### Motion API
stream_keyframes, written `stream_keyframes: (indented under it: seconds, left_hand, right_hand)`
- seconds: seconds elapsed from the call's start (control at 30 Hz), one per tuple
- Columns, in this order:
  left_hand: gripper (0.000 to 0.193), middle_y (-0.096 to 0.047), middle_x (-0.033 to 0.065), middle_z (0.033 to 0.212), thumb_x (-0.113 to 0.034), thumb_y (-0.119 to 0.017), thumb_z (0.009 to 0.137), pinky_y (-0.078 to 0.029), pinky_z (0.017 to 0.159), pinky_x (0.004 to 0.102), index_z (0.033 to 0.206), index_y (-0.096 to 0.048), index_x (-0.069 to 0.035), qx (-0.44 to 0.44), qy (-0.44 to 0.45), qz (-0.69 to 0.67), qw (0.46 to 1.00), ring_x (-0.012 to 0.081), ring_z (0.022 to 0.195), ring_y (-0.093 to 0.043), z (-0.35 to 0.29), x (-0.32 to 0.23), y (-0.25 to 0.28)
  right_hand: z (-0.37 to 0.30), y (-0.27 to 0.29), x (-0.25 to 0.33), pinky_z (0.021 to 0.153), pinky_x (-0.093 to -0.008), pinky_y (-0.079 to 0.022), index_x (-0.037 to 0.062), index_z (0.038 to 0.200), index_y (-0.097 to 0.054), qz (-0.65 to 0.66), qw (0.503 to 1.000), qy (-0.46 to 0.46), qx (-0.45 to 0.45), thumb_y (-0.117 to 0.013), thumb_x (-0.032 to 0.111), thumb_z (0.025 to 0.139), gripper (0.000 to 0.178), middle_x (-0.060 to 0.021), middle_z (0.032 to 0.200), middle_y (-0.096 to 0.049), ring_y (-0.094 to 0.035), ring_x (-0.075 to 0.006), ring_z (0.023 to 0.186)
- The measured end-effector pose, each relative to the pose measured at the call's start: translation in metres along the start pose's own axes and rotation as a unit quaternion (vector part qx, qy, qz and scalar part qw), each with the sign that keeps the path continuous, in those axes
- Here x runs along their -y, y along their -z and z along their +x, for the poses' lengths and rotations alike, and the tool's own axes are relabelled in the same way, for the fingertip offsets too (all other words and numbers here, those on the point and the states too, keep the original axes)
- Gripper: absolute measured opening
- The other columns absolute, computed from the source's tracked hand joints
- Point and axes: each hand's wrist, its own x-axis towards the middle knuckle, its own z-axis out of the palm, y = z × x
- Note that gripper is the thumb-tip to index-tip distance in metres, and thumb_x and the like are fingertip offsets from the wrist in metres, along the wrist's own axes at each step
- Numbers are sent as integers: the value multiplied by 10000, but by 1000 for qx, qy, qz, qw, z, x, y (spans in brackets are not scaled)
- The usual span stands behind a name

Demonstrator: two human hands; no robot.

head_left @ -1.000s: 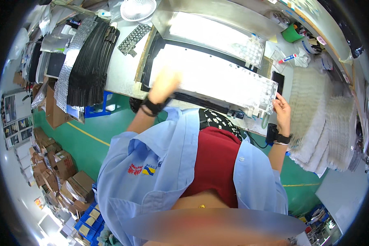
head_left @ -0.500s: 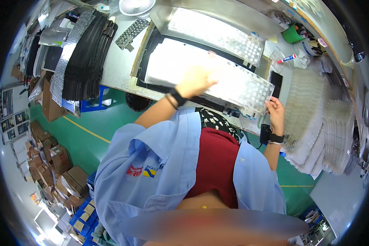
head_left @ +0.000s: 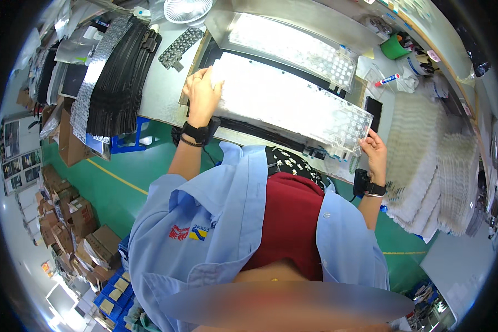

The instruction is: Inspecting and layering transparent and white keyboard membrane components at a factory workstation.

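A long clear plastic sheet [head_left: 337, 123] with rows of round shapes at its right end lies over a brightly lit white surface on the bench; glare hides most of its left part. At its left end is my left hand [head_left: 202, 93], fingers bent and closed on the edge. My right hand [head_left: 374, 150] pinches the near right corner between thumb and fingers. Behind it, a second clear sheet [head_left: 326, 63] with similar round shapes rests against the lit back of the station.
Stacked black perforated sheets [head_left: 119, 83] stand at the left, with a loose dark perforated piece [head_left: 180, 47] beside the station. A white fan [head_left: 187, 9] sits behind. To the right are a phone [head_left: 373, 110], a marker [head_left: 387, 80], a green cup [head_left: 393, 47] and piled pale sheets [head_left: 418, 149].
My left hand has moved left from above the middle of the lit sheet to its left end and closed there. My right hand stays at the right corner.
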Motion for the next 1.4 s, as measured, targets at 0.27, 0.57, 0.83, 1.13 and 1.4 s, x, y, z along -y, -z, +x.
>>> stream_keyframes:
  seconds: [0.27,0.57,0.83,1.13,1.4]
  left_hand:
    - [400,-583,100,956,-183,-695,686,-352,809,407,1046,-584,-46,85,76,-95,989,242,853,-534,14,4,-1]
    - [154,-531,21,788,60,-652,612,-383,717,223,732,-618,-31,54,-91,-495,862,128,785,-496,33,14,45]
    - [217,-517,24,758,114,-626,542,-400,715,252,679,-625,-53,-35,-160,-435,885,153,781,-501,39,3,59]
    - [207,-520,19,751,120,-644,562,-413,677,244,678,-636,-51,-79,-168,-388,903,143,759,-511,43,17,52]
    - [179,-519,25,809,112,-641,626,-422,684,227,739,-652,-28,-60,-140,-405,901,117,787,-519,44,36,47]
  right_hand:
    - [-3,0,8,673,-200,-444,-43,1101,-521,-24,1000,-17,-1,-627,-29,752,365,-40,817,-614,-559,-81,731]
    - [-3,38,29,693,-208,-430,-1,803,-600,-36,969,149,-193,-604,-81,735,105,-33,792,-582,-540,-101,715]
    - [-4,31,50,750,-225,-403,1,750,-635,-127,931,291,-179,-593,-143,671,170,-52,836,-545,-515,-120,824]
    - [-7,14,60,693,-227,-415,35,738,-659,-237,890,340,-191,-630,-117,647,180,-50,803,-569,-535,-134,772]
    - [-8,-2,71,665,-228,-420,31,750,-660,-234,888,360,-165,-622,-122,648,188,-53,786,-566,-536,-129,749]
